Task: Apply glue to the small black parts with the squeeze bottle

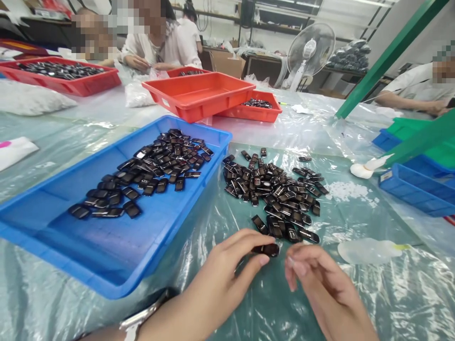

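Left hand near desk's front edge, fingertips pinching 1 black piece just in front of loose pile. Right hand beside it, fingers curled, holding nothing, close to piece but apart. Blue tray left of pile, more pieces inside. 2 red trays toward far edge.

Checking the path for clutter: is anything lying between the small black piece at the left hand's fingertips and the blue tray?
Nothing visible: only bare plastic sheet separates the black piece at the left hand from the blue tray.
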Demonstrator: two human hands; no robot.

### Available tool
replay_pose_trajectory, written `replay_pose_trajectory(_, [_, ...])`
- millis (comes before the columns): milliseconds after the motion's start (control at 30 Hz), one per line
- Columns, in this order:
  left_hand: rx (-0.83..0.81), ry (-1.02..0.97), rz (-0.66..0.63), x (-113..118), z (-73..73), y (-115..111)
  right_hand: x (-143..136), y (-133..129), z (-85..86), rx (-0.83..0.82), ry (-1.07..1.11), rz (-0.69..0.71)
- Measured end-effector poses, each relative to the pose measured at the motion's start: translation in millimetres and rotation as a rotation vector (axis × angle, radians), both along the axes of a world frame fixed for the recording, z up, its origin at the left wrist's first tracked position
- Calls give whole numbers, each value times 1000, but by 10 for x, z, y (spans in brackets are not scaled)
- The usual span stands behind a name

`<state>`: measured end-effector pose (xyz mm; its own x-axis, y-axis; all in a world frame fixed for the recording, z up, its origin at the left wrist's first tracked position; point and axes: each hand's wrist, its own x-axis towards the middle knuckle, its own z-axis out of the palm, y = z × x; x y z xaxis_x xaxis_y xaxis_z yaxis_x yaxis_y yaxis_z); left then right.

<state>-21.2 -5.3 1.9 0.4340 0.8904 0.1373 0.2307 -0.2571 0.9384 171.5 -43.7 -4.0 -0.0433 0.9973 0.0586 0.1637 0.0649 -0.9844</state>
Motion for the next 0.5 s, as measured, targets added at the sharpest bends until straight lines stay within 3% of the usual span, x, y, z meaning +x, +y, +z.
replay_pose_trajectory(133, [152, 6, -47, -10, -15, -53, -49, -32, 76, -213, 276, 12])
replay_pose_trajectory(267, [286, 95, -45, -29, -3, -67, -83, -32, 72, -305, 431, -6])
replay_pose_trajectory(500, [729, 220, -25, -46, 168, -73, -199, -109, 146, -510, 730, -105])
